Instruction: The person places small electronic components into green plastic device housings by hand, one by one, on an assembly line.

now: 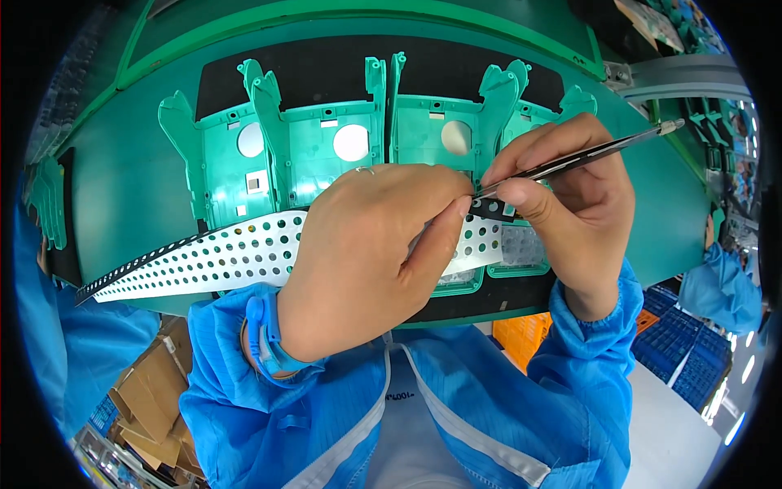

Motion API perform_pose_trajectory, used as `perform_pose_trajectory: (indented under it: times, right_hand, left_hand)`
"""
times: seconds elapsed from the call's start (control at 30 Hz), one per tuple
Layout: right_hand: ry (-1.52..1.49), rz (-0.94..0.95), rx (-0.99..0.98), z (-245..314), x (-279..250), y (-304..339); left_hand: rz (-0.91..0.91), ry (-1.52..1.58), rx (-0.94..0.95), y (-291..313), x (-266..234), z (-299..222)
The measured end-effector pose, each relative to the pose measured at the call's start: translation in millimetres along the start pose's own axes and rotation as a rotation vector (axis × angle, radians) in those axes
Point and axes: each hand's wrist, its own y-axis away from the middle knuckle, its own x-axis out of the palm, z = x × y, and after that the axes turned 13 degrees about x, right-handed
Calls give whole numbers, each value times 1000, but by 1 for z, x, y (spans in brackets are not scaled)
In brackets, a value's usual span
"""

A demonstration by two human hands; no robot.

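My left hand [358,236] reaches across the middle of the workbench, its thumb and index finger pinched on a long white sheet [187,259] full of round holes, with a black strip along its far edge. In my right hand [582,191], a pair of dark tweezers [595,152] is held like a pen. Its tips meet the black part of the sheet beside my left fingertips; whether they grip a small piece there cannot be made out. Behind the hands stand several green plastic housings [314,163], some bearing a round white disc [351,143].
The housings lie partly on a black mat [456,308] over the green bench [114,187]. More green parts [49,200] stand at the far left. Cardboard boxes [151,391] are low on the left; an orange crate [521,338] and blue crates [676,346] are on the right. Blue sleeves of other people show at both sides.
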Motion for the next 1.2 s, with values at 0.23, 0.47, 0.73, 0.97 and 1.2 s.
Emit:
perform_pose_trajectory:
  times: [0.23,0.47,0.73,0.97,1.2]
  right_hand:
    - [8,4,19,0,0,1]
    - [287,42,-217,4,0,6]
    - [693,-22,-882,8,12,22]
    - [413,-329,-252,-7,-43,-24]
    - [416,-434,-7,-20,-36,-45]
  left_hand:
    - [42,-33,7,0,0,0]
    - [52,-80,30,-1,-3,0]
    - [162,-25,29,-3,-12,2]
    - [179,-60,16,-2,-7,-3]
    - [153,-123,35,-2,-3,-2]
